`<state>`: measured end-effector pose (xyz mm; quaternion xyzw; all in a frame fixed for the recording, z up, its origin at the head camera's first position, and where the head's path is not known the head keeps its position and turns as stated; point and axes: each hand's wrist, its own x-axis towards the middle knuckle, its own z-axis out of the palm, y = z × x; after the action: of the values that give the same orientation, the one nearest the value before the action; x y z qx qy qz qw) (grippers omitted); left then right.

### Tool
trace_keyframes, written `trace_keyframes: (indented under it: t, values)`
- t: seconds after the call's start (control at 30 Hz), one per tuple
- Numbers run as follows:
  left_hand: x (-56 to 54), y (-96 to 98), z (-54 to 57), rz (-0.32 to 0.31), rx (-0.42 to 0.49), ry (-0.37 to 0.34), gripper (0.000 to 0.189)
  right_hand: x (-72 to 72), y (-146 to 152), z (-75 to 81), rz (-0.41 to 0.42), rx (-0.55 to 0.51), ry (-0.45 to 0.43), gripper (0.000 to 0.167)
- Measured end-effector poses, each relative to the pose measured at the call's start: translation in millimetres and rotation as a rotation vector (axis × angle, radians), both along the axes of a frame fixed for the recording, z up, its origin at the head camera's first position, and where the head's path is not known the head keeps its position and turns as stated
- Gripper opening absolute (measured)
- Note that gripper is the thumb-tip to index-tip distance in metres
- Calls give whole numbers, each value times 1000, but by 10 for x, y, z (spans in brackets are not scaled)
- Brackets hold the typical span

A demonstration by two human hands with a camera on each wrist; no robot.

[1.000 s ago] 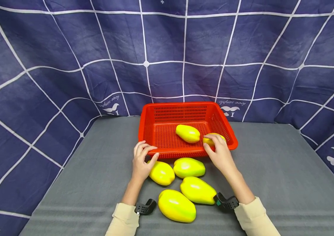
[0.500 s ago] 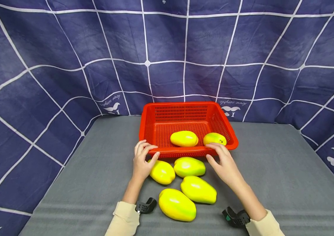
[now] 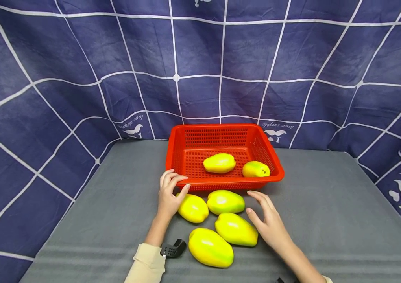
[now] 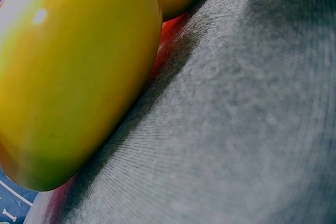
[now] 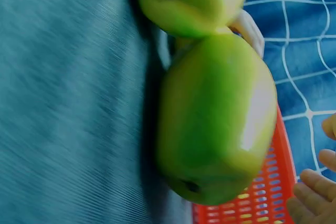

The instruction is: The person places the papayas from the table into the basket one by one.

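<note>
In the head view my left hand (image 3: 169,196) grips the near left rim of a red plastic basket (image 3: 218,181), fingers over the rim and thumb in front. A yellow papaya (image 3: 194,208) lies beside that thumb. My right hand (image 3: 268,222), fingers extended and holding nothing, is just right of a yellow-green papaya (image 3: 226,202) and another papaya (image 3: 236,230). Closest to me lies a large papaya (image 3: 211,248). Inside the basket are a papaya (image 3: 219,163) and a second papaya (image 3: 255,169). The right wrist view shows my right fingers (image 5: 315,195) near a green-yellow papaya (image 5: 218,124).
A grey cloth (image 3: 328,204) covers the table. Behind the basket and along the sides hangs a dark blue curtain (image 3: 243,98) with white lines. A black wrist device (image 3: 173,248) sits on the left wrist.
My right hand has let go of the papaya at the basket's right and drawn back over the rim toward the near papayas. The other basket papaya has rolled slightly left. My left hand stays put.
</note>
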<state>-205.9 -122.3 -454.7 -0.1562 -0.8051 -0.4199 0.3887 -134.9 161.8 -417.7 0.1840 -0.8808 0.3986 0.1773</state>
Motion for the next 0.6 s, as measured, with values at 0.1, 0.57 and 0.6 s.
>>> trace_keyframes:
  t: [0.1, 0.57, 0.6]
  values:
    - [13, -8, 3, 2, -5, -7, 18, 64, -41, -73, 7, -27, -15, 47]
    - [24, 5, 19, 1, -11, -15, 18, 174, -85, -353, 80, -103, -27, 53]
    - [21, 5, 15, 0, -10, -17, 18, 171, -83, -372, 80, -103, -24, 53]
